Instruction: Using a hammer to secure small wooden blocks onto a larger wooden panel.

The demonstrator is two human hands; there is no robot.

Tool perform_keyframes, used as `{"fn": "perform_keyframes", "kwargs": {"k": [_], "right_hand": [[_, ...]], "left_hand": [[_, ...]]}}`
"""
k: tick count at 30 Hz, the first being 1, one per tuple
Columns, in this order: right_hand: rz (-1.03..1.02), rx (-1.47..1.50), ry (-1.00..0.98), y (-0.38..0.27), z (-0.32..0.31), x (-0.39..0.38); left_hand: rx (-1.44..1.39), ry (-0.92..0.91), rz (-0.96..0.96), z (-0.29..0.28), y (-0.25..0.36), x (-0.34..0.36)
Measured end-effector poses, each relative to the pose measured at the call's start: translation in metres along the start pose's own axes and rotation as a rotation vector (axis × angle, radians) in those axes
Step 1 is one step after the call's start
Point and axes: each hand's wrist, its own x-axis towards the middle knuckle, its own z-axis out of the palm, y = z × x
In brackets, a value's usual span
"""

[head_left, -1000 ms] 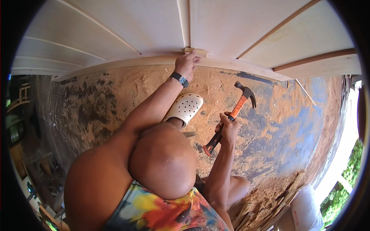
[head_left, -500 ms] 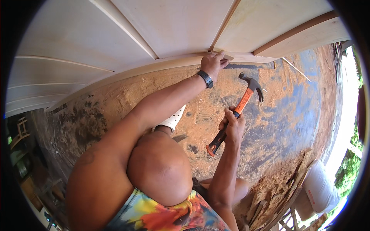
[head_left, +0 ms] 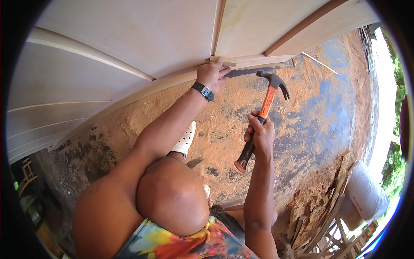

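My left hand [head_left: 209, 75], with a black wristwatch, holds a small pale wood block [head_left: 226, 62] against the lower end of a vertical groove in the white-toned panelled wood piece [head_left: 116, 47], where it meets the long bottom board. My right hand [head_left: 261, 134] grips the black and orange handle of a claw hammer [head_left: 267, 99], its head up and to the right of my left hand, apart from the block. My bare knee and white clog [head_left: 186, 138] are beneath my left arm.
The sawdust-covered floor [head_left: 302, 116] has dark and blue patches. A thin stick [head_left: 319, 61] lies beyond the hammer. Scrap wood [head_left: 306, 220] is piled at lower right beside a grey-white sack [head_left: 366, 190]. A wooden frame stands at far left, greenery at far right.
My left hand has moved right along the panel to another groove with the block. The view has turned, shifting the panel leftward in the picture. The hammer sits a little higher, still in my right hand.
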Motion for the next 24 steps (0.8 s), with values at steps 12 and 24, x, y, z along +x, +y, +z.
{"fn": "perform_keyframes", "kwargs": {"k": [12, 24], "right_hand": [[-0.127, 0.147, 0.203, -0.02, -0.054, 0.024], [-0.065, -0.292, -0.122, -0.006, -0.026, 0.026]], "left_hand": [[0.13, 0.042, 0.0, -0.002, 0.006, -0.01], [0.024, 0.089, 0.118, -0.003, -0.006, 0.006]]}}
